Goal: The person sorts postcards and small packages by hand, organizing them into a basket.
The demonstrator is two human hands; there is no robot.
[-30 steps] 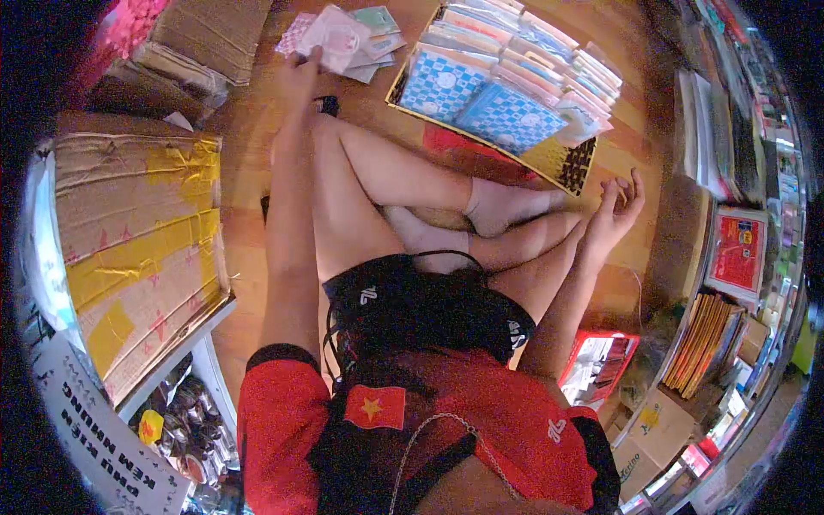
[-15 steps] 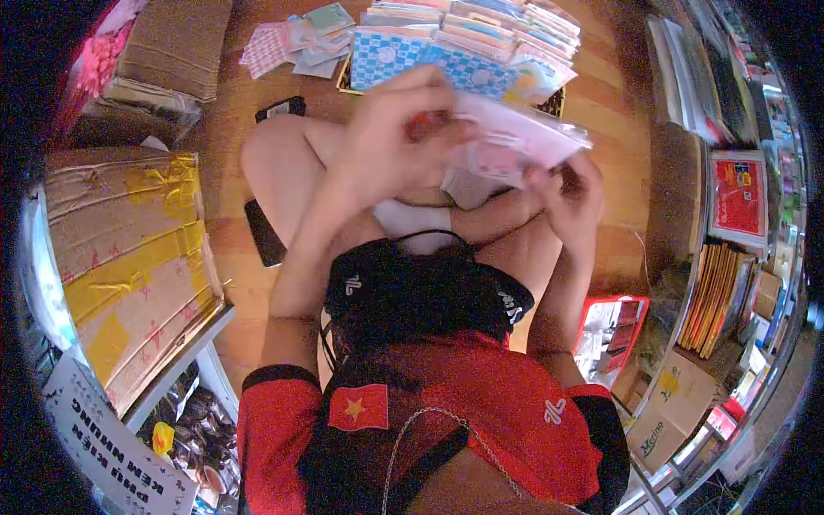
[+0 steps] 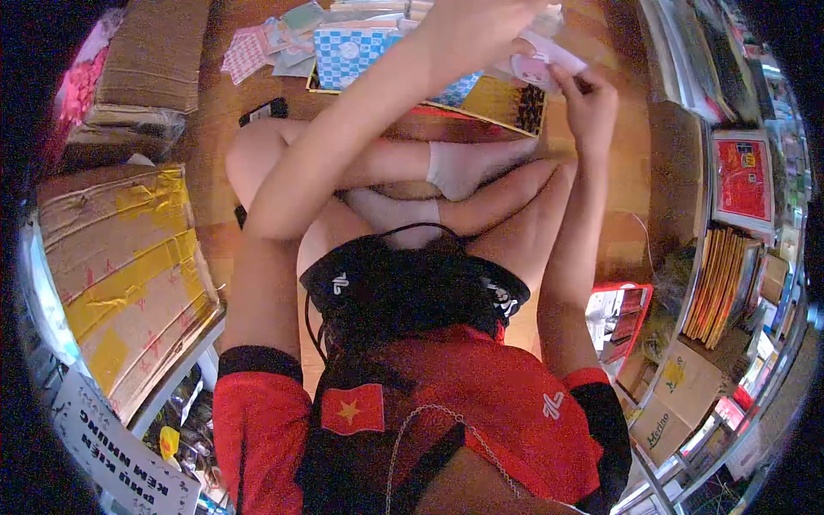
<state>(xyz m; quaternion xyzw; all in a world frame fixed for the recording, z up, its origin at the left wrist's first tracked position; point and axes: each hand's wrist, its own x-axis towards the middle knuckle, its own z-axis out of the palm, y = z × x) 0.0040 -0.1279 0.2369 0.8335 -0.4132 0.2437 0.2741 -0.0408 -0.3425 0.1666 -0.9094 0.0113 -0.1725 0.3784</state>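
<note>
A pale pink, flat packet [image 3: 539, 69] with a printed picture is held over the right end of a yellow-rimmed basket [image 3: 506, 127]. My right hand [image 3: 590, 107] pinches its right edge between thumb and fingers. My left hand [image 3: 481, 39] reaches across at the top of the view and is closed at the packet's left end, its fingers partly hidden. Below it in the basket stands a blue-and-white checkered packet [image 3: 350, 56]. More packets behind that one are mostly covered by my left arm.
Loose pink and pale packets [image 3: 249, 53] lie on the wooden floor left of the basket. A dark phone-like object [image 3: 264, 112] is near my left knee. Taped cardboard boxes [image 3: 129, 283] line the left; shelves with brown envelopes [image 3: 719, 287] and a red-framed tray [image 3: 620, 322] are at right.
Both hands have moved forward, away from my body, with the pink packet, from above my legs to the basket. More of the basket's front right inside now shows.
</note>
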